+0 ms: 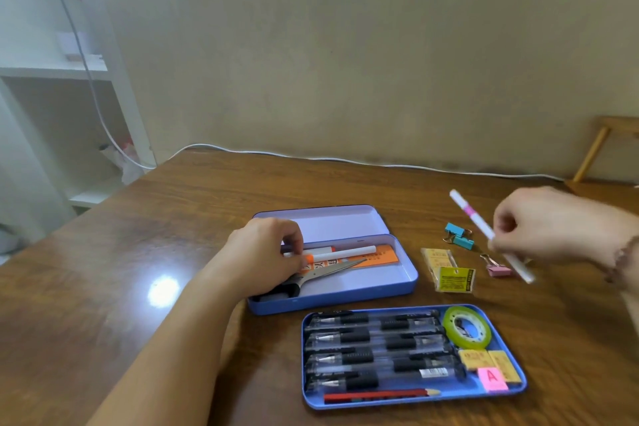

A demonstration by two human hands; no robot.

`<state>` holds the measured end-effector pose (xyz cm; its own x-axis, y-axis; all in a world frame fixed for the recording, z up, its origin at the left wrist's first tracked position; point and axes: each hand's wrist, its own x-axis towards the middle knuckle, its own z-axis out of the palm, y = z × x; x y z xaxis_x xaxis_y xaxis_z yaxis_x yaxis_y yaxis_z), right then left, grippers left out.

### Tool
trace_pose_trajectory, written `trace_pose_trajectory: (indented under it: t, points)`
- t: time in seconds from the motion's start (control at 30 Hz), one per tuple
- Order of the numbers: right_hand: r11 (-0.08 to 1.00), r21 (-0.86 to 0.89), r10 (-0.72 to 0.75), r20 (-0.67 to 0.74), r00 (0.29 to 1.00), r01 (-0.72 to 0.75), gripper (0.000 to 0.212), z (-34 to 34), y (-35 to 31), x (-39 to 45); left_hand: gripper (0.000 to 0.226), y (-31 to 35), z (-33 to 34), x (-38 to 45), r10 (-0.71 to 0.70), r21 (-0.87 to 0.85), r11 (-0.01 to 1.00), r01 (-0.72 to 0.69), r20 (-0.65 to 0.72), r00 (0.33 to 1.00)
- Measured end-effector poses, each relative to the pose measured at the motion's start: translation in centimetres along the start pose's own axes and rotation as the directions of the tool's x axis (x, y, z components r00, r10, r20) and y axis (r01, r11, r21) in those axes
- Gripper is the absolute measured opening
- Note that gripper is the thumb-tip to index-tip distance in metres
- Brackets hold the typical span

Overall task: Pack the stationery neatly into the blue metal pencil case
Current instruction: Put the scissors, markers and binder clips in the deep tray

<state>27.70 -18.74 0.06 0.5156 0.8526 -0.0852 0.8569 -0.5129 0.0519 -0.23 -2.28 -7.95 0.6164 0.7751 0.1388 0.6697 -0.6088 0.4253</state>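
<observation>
The blue metal pencil case [408,278] lies open mid-table with its lid [339,221] flat behind it. Inside are scissors [332,270], an orange ruler [377,258] and two white-and-orange markers [349,253]. My left hand [269,252] is at the case's left end, its fingers pinching the markers' ends. My right hand [543,221] is raised over the table at the right, gripping a white pen with a pink band [473,218], blurred by motion. The blue inner tray [518,380] in front holds several black gel pens [377,346], green tape [466,327], a red pencil [380,394] and erasers [491,361].
Loose on the table right of the case: two blue binder clips [458,235], a pink binder clip [498,268] and a yellow packet of erasers [449,270]. A white cable [345,159] runs along the table's back edge. A white shelf [55,73] stands at left, a wooden frame [594,149] at far right.
</observation>
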Motion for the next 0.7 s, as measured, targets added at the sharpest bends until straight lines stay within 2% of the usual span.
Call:
trace_pose_trajectory:
  t: [0.03,0.1,0.17,0.27,0.47,0.6,0.7]
  points:
    - [0.998,-0.044,-0.046,-0.137,0.989,0.041,0.020,-0.4,-0.3,-0.3,0.018,-0.1,0.0,0.0,0.001,-0.009,1.000,-0.001,0.001,1.000]
    - [0.982,-0.093,-0.186,-0.349,0.918,0.164,0.012,-0.1,-2.3,-0.8,0.015,-0.1,-0.1,0.0,0.001,-0.021,1.000,-0.001,-0.004,1.000]
    - [0.940,-0.036,-0.321,-0.431,0.843,0.339,0.010,1.2,-5.2,-0.8,0.014,-0.1,-0.1,0.1,-0.002,-0.030,1.000,0.001,-0.008,1.000]
    - [0.866,-0.071,-0.474,-0.429,0.769,0.495,0.017,4.5,-8.3,0.1,0.016,-0.1,-0.2,0.1,-0.007,-0.036,0.999,0.006,-0.005,1.000]
    - [0.841,-0.131,-0.527,-0.415,0.742,0.525,0.016,6.6,-9.8,2.0,0.019,-0.3,-0.2,0.1,-0.023,-0.062,0.998,0.023,-0.001,1.000]
    - [0.825,0.002,-0.526,-0.362,0.770,0.564,0.019,6.0,-10.8,2.3,0.017,-0.1,-0.4,0.0,0.016,-0.091,0.996,-0.016,-0.001,1.000]
    - [0.779,0.137,-0.531,-0.375,0.760,0.612,0.015,6.3,-11.1,2.3,0.008,0.5,-0.4,-0.2,0.083,-0.117,0.990,-0.079,0.026,0.996]
